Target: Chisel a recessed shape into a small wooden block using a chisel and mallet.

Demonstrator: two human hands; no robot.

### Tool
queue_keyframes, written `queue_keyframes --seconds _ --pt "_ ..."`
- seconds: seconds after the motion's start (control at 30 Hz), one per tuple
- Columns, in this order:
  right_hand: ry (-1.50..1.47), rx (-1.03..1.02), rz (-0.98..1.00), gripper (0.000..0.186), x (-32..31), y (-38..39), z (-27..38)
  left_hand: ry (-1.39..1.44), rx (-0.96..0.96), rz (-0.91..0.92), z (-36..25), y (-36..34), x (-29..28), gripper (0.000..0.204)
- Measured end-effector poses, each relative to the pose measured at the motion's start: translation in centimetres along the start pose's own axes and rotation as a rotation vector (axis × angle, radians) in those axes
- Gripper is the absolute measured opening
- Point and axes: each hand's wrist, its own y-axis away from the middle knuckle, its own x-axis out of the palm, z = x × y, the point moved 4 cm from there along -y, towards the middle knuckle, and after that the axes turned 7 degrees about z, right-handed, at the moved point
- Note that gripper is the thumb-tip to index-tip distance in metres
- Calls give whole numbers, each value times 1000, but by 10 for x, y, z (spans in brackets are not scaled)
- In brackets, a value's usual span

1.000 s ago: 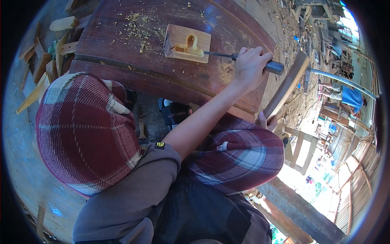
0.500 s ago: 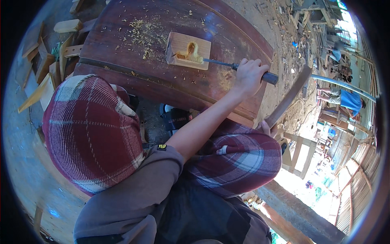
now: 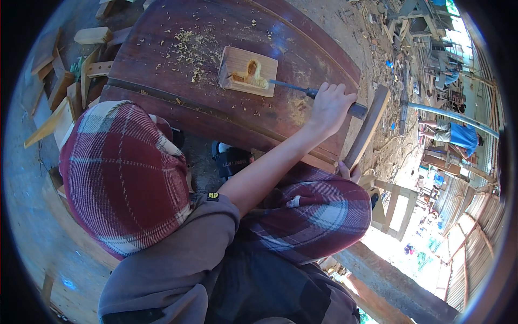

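My left hand [image 3: 331,108] is wrapped round the dark handle of a chisel [image 3: 294,86]. Its thin blade reaches left to a light brown wooden block [image 3: 229,65], and the tip is at the right end of the block's carved hollow [image 3: 252,70]. The hollow has a rounded upright part and a lower sideways part. Beyond my right knee, my right hand [image 3: 350,171] grips the lower end of a flat wooden bar [image 3: 369,127]; only some fingers show. The bar's side is close by the chisel handle's butt; whether they touch I cannot tell.
The block lies on a dark reddish wooden bench [image 3: 156,32] strewn with wood shavings [image 3: 197,48]. Offcuts [image 3: 59,86] are heaped at the left. My knees, in plaid cloth [image 3: 124,173], flank the near edge. A person in blue [image 3: 464,135] stands far right.
The wooden bar has swung left and more upright, toward the butt of the chisel handle. My left hand, the chisel and the block keep nearly the same place.
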Motion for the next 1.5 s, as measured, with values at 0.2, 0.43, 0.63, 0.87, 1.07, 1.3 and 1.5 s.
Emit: queue_keyframes --seconds 0.2,0.43,0.63,0.87,1.07,1.3,1.5 --pt "-29 -55 102 69 -1 -5 2 13 -8 -36 -8 -14 -14 26" --pt "28 35 91 87 -1 -12 -16 17 -61 -95 9 -12 -10 30" --pt "-22 38 76 89 3 -4 -7 31 -71 -108 11 -15 -11 31" --pt "-78 11 90 88 3 -2 -1 24 -70 -89 8 -15 -8 31" --pt "12 29 81 91 -2 -8 -14 25 -45 -120 9 -12 1 29" --pt "85 10 -106 81 2 11 11 46 -70 -101 26 -13 21 19" --pt "-611 -186 -128 31 3 -7 12 79 -31 -165 18 -11 34 11"
